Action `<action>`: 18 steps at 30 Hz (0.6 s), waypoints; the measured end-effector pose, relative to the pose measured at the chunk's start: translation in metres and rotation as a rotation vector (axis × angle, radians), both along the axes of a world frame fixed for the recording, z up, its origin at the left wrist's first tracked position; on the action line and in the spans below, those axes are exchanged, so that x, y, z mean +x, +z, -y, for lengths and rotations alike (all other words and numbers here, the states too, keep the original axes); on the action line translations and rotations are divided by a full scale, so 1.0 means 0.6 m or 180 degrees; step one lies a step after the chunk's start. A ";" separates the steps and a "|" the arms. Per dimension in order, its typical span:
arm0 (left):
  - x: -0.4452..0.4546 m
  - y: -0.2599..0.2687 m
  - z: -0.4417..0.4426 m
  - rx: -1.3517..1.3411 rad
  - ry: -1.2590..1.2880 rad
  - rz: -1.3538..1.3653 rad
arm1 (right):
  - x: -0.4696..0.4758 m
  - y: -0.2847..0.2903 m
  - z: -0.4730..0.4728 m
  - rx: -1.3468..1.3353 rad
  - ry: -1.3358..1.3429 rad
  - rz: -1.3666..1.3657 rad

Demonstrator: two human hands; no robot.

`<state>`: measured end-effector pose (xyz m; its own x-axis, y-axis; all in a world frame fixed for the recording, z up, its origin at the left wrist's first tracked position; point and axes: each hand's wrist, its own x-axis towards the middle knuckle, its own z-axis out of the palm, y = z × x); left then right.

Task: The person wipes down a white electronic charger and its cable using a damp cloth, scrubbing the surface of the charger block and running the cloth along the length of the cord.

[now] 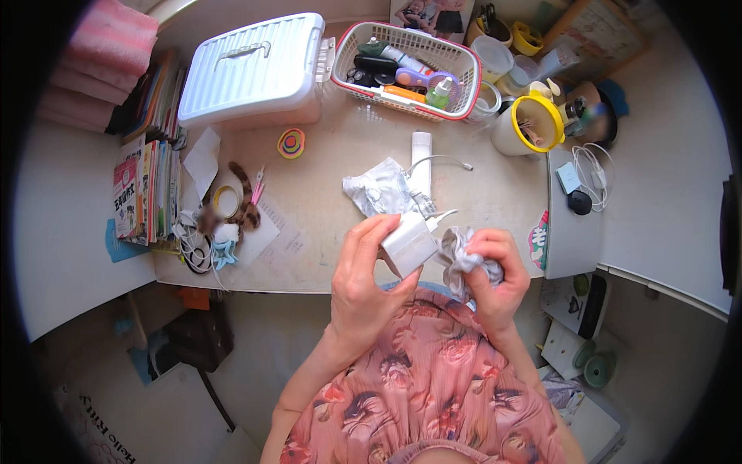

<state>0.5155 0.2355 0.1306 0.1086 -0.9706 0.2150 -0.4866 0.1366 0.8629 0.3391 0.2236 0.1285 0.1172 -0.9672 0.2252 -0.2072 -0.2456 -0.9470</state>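
My left hand (365, 278) grips a white power adapter (409, 246) between thumb and fingers, with a white cable plug (443, 218) at its upper right side. Bunched up in my right hand (499, 267) is a greyish-white cloth (458, 260), close to the adapter. Beyond the hands, a crumpled whitish cloth or bag (379, 187) lies on the desk. Beside it a white strip-shaped object (421, 153) lies lengthwise, and a thin cable with a metal-tipped connector (467, 166) crosses it.
A lidded plastic box (255, 64) and a basket of bottles and brushes (406, 113) stand at the back. On the left are books (145, 191), tape (226, 200) and pink scissors (257, 191). A yellow-rimmed container (510, 134) and a black mouse (579, 202) are at right.
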 end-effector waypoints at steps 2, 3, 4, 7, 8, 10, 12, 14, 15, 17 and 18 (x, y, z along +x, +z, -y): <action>0.001 -0.003 0.002 -0.0034 -0.0075 -0.0077 | 0.004 0.026 0.005 -0.0695 0.0305 -0.0658; 0.000 0.000 0.001 -0.0013 -0.0207 -0.0170 | 0.011 0.027 0.003 -0.0860 0.0382 -0.0933; -0.001 0.003 0.001 0.0010 -0.0336 -0.0262 | 0.018 0.027 0.002 -0.1021 0.0465 -0.1209; 0.000 0.017 -0.006 0.0266 -0.0472 -0.0219 | 0.012 0.021 0.020 -0.1007 -0.0064 -0.1514; -0.002 0.021 -0.007 0.0260 -0.0529 -0.0247 | 0.000 0.021 0.030 -0.0967 -0.0300 -0.1570; -0.002 0.025 -0.007 0.0256 -0.0621 -0.0273 | -0.003 0.038 0.024 -0.0788 -0.0363 -0.1446; -0.002 0.015 -0.002 0.0047 -0.0719 -0.0154 | 0.016 0.046 0.006 -0.0898 0.0461 -0.1345; -0.001 0.014 0.002 0.0013 -0.0745 -0.0124 | 0.015 0.043 0.013 -0.0887 0.0953 -0.1223; 0.002 0.011 0.000 0.0179 -0.0757 -0.0361 | 0.009 0.036 0.022 -0.0796 0.0587 -0.1369; 0.009 0.005 -0.003 0.0509 -0.0778 -0.0839 | -0.009 0.022 0.040 -0.0603 -0.0147 -0.1655; 0.018 0.007 -0.004 0.0791 -0.1006 -0.1166 | -0.022 0.015 0.049 -0.0184 -0.0251 -0.1526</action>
<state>0.5263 0.2379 0.1350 -0.1719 -0.9849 -0.0222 -0.1162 -0.0021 0.9932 0.3260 0.1943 0.1375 0.1477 -0.9649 0.2173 -0.6367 -0.2609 -0.7256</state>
